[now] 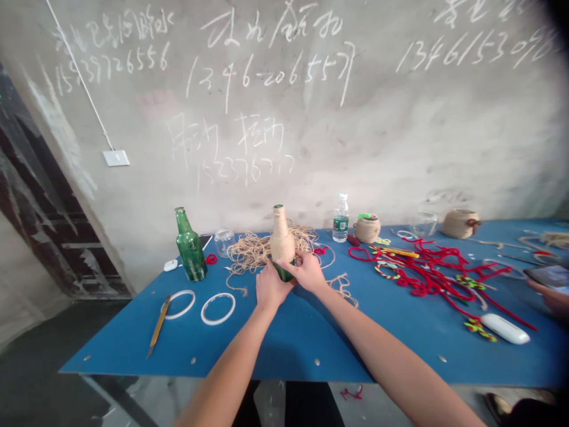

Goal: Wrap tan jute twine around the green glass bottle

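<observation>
A green glass bottle wrapped in jute twine (281, 238) from its neck down over the shoulder stands upright between my hands, with bare green glass showing near its base. My left hand (272, 287) is closed around the lower part from the left and front. On the right side, my right hand (310, 270) grips the bottle where the wrapping ends, fingers curled against the twine. Behind the bottle lies a loose heap of jute twine (249, 252). Some fingertips are hidden behind the glass.
An unwrapped green bottle (191, 249), two white rings (217, 309) and a yellow craft knife (159, 326) lie left on the blue table (133, 350). Rightward are a water bottle (340, 222), twine-wrapped jars (460, 223) and red cords (427, 270). Another person's hand (551, 296) holds a phone.
</observation>
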Demonstrator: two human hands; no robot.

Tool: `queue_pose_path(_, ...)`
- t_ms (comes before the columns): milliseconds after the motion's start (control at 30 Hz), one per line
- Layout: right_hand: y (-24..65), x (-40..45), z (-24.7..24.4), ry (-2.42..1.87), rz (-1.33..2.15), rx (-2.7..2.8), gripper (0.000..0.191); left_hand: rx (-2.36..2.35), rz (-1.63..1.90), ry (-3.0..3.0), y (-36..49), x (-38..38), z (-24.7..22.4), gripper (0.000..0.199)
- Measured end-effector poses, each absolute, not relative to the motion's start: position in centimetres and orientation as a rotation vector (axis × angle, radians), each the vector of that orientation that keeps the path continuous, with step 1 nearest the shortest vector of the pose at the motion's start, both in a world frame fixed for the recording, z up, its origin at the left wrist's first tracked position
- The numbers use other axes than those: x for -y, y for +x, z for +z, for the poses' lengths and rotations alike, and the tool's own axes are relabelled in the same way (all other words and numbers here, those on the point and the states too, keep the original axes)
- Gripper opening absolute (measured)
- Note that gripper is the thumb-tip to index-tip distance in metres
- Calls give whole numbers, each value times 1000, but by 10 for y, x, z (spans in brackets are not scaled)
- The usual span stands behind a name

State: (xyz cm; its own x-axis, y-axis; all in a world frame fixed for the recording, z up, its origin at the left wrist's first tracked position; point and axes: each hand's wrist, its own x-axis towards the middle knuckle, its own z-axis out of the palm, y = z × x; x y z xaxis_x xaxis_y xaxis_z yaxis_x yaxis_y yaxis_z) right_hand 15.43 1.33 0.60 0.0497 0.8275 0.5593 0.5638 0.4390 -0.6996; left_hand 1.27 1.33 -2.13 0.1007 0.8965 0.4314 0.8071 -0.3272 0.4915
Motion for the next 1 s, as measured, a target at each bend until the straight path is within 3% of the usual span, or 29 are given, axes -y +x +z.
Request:
queue_pose_path(300, 153, -13, 5, -1238, 324, 1628, 44, -1339, 1208, 2220, 8, -14, -29, 66)
queue_pose_path(633, 166, -16, 7, -1186, 386, 1786, 34, -1365, 1270, 2196, 12, -13, -31, 79)
queue_pose_path(1000, 160, -11, 6, -1220, 260, 1777, 40, -1336, 1268, 2154, 13, -8, -26, 78)
